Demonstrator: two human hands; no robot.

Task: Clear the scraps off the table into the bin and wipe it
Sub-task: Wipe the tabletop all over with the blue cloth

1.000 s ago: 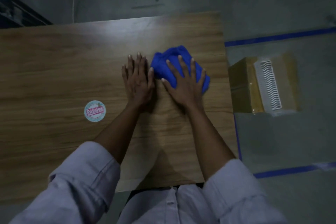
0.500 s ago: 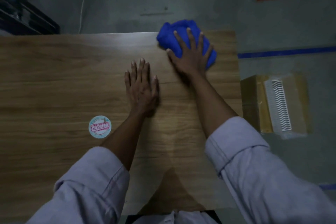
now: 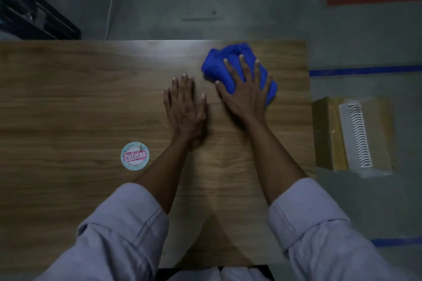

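A bunched blue cloth (image 3: 219, 64) lies on the wooden table (image 3: 68, 98) near its far right corner. My right hand (image 3: 245, 91) presses flat on the cloth with fingers spread. Just to the left of it, my left hand (image 3: 185, 107) rests flat on the bare wood, fingers straight and together. No scraps show on the tabletop.
A round white and pink sticker (image 3: 135, 155) sits on the table left of my left forearm. On the floor beyond the table's right edge stands a yellowish box (image 3: 324, 134) holding a white ribbed part (image 3: 356, 134). Dark shelving (image 3: 27, 13) fills the far left.
My right hand first pushed the cloth out to the table's far edge, then drew it back toward me, beside my left hand. My left hand stayed planted.
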